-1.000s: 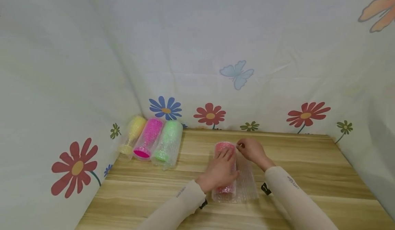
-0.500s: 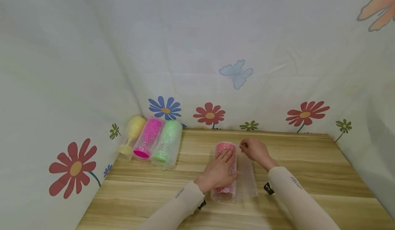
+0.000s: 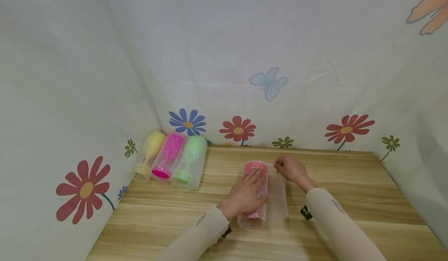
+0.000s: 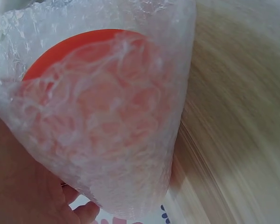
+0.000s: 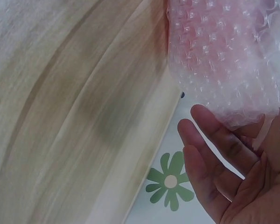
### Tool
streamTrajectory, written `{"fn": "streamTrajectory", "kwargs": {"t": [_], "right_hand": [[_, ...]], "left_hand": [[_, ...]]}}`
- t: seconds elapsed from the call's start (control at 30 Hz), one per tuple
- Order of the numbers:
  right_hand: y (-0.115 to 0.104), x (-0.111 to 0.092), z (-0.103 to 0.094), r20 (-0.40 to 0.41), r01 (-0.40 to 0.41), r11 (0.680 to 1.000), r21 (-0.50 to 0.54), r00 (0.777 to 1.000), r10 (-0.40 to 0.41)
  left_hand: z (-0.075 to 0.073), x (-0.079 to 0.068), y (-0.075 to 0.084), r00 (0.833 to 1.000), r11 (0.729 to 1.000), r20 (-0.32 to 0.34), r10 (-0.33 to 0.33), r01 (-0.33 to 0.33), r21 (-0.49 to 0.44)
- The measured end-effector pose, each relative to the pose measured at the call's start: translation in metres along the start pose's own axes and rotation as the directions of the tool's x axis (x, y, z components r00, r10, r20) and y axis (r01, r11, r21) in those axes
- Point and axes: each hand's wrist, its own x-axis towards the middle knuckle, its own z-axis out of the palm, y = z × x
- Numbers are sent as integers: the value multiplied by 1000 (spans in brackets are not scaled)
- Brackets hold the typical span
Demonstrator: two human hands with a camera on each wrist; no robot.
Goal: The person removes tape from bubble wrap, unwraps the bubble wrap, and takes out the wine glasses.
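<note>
A red item with a round rim (image 4: 67, 55), probably a cup, lies rolled in bubble wrap (image 5: 210, 56) near the table's middle. My left hand (image 3: 244, 195) rests on top of the roll, its fingers extended along it. A loose flap of bubble wrap (image 3: 278, 200) reaches out to the roll's right. At the flap's far corner, my right hand (image 3: 292, 171) pinches the wrap between thumb and forefinger. In the right wrist view the other fingers (image 5: 203, 163) are loosely bent, and the pinch itself is partly hidden.
Three bubble-wrapped goblets lie side by side at the table's back left: yellow (image 3: 154, 146), magenta (image 3: 171, 150) and green (image 3: 194, 152). A flowered cloth (image 3: 224, 58) hangs behind and beside the wooden table (image 3: 350, 198).
My right hand has shifted slightly to the right with the wrap's edge. The flap's lower right corner has drawn in leftward a little. My left hand stays on the roll.
</note>
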Motion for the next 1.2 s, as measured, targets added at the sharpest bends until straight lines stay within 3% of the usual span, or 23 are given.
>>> {"fn": "streamTrajectory", "kwargs": {"t": [0.53,0.7,0.93,1.07,1.2], "right_hand": [[22,0,8,45,-36,998,54,998,34],[20,0,6,24,46,996,78,999,-48],[8,5,5,15,197,972,124,980,-200],[0,8,6,12,248,963,110,968,-251],[-5,10,10,4,248,967,60,969,-248]], "left_hand": [[-2,-5,-2,1000,1000,-3,2,-2,-14],[-6,-6,-3,1000,1000,1,-1,1,-17],[-13,-7,-1,1000,1000,-17,-1,0,-6],[-15,-6,5,999,1000,-27,21,-21,21],[-17,-6,10,999,999,-20,31,-31,40]]}}
